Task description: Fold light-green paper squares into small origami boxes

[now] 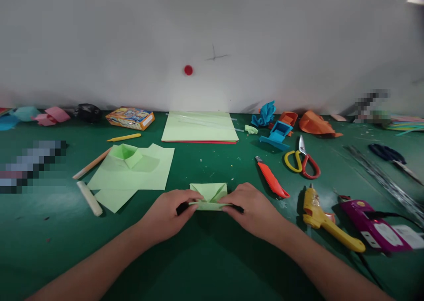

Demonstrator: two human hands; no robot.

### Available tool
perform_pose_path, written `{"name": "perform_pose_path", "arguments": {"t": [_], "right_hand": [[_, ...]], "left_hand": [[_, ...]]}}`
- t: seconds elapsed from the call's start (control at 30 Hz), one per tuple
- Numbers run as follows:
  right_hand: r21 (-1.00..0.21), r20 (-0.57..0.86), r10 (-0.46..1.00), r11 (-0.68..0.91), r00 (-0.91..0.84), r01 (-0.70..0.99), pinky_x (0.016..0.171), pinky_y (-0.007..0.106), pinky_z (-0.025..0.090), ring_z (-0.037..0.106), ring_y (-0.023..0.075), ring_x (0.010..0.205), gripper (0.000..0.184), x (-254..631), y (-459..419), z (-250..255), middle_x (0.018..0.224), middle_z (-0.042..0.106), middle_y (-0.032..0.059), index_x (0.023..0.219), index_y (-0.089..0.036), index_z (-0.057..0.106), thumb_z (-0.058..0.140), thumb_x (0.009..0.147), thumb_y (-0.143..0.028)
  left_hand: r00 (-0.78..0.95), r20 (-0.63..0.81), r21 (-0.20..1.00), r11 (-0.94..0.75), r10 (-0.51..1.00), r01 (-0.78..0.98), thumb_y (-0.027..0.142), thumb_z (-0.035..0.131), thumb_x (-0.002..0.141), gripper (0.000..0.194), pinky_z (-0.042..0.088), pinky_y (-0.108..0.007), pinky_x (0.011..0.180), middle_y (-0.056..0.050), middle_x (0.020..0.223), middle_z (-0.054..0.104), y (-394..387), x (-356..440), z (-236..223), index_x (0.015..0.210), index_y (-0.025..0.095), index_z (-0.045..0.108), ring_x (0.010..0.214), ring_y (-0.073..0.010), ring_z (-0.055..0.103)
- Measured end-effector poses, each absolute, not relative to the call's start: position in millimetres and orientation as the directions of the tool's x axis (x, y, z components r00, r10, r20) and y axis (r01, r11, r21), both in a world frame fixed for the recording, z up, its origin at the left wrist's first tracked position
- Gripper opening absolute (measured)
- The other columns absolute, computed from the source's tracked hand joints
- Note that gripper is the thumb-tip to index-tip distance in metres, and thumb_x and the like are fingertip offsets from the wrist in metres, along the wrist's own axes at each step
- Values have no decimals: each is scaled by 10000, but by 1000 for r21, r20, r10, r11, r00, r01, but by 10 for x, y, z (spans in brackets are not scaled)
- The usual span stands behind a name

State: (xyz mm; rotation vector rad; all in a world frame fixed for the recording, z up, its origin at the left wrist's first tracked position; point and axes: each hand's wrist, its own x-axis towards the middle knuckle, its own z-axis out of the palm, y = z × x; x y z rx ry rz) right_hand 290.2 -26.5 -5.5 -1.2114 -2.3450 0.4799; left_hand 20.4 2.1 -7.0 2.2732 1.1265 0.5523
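Observation:
A small folded piece of light green paper (209,197) is held up at the front middle of the table, with creased flaps meeting in its centre. My left hand (172,210) pinches its left end between thumb and fingers. At the opposite end, my right hand (250,210) pinches it in the same way. Left of my hands, a folded green paper box (126,156) sits on flat green sheets (155,173). Under the hands the paper's lower edge is partly hidden.
On the right lie a red cutter (272,178), scissors (303,159), a yellow glue gun (331,228) and a purple power strip (374,226). Stacked paper (198,127) rests against the white wall. Blue folded paper (277,135), a small box (130,118) and a yellow pencil (124,137) lie nearby.

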Motion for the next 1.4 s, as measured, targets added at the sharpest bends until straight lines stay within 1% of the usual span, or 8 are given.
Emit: {"name": "perform_pose_path", "arguments": {"t": [0.27,0.4,0.53,0.77,1.03,1.17,1.3,1.4], "right_hand": [[-507,177,871,479,-458,717,741,331,464,641,198,827,243,2913,-257,24,857,741,11,1091,-283,732,687,890,-155],[-521,86,935,337,-345,784,643,299,439,638,199,766,280,2894,-258,4,814,727,1,1171,-297,703,643,919,-192],[-552,44,965,240,-260,799,645,301,424,639,217,813,342,2854,-257,-62,882,745,8,1293,-281,611,560,963,-211],[-489,113,957,288,-267,823,693,320,407,609,219,805,256,2809,-265,-134,877,708,24,1186,-245,632,519,966,-181],[-469,295,879,475,-375,744,796,338,458,613,178,871,384,2815,-233,-215,1064,648,59,1180,-281,722,491,952,-75],[-412,312,862,502,-400,761,794,352,476,570,197,888,389,2810,-240,-213,1082,621,72,1135,-301,761,527,931,-66],[-388,297,866,494,-402,778,805,381,461,538,226,930,361,2807,-282,-145,1087,631,81,1091,-277,775,533,921,-69],[-337,278,865,495,-417,801,819,419,424,519,241,933,323,2814,-322,-73,1088,638,76,1086,-283,772,562,916,-105]], "left_hand": [[564,158,627,-524,811,577,292,514,978,219,520,-223,637,6,911,762,24,198,-52,1001,248,728,766,-155,707],[502,153,625,-477,851,618,321,517,983,215,495,-218,563,6,864,743,23,217,-83,1046,239,705,682,-150,686],[433,174,547,-452,884,704,327,540,956,206,457,-242,526,3,767,678,25,238,-118,1073,231,680,637,-171,642],[518,312,389,-604,797,696,221,487,981,219,496,-294,672,-48,907,702,31,234,-170,1063,212,689,811,-203,649],[723,490,-25,-821,488,570,99,504,981,281,488,-359,782,-46,902,716,-63,269,-94,1024,233,747,917,-225,636],[776,461,-3,-873,432,488,104,501,958,293,522,-418,944,-76,1165,737,-133,309,-60,1060,205,756,1103,-259,649],[779,457,88,-894,429,440,169,518,998,250,522,-429,1048,-60,1138,765,-122,319,-92,1100,178,746,1039,-215,704],[778,476,68,-900,409,431,132,504,1013,256,475,-446,1133,-49,1137,773,-108,311,-120,1092,166,745,1047,-193,717]]}}
